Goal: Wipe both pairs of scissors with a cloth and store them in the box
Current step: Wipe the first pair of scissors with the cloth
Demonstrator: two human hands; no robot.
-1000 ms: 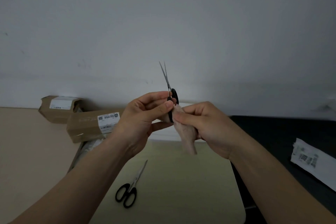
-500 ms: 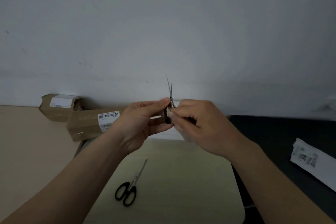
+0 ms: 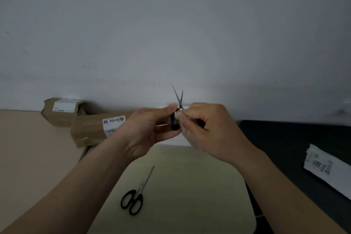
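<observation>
Well, box (image 3: 89, 132) w/ QR label (image 3: 113, 123)

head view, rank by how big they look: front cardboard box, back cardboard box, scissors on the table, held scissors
1. front cardboard box, its right end hidden by the left hand
2. back cardboard box, farther away
3. scissors on the table
4. held scissors, mostly covered, so rank unsure

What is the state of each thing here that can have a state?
Held scissors, blades slightly open, tips up, gripped by left hand.
Cloth, pinched by right hand against the handle.
Table scissors, closed, lying flat.
Near box, looks closed.
</observation>
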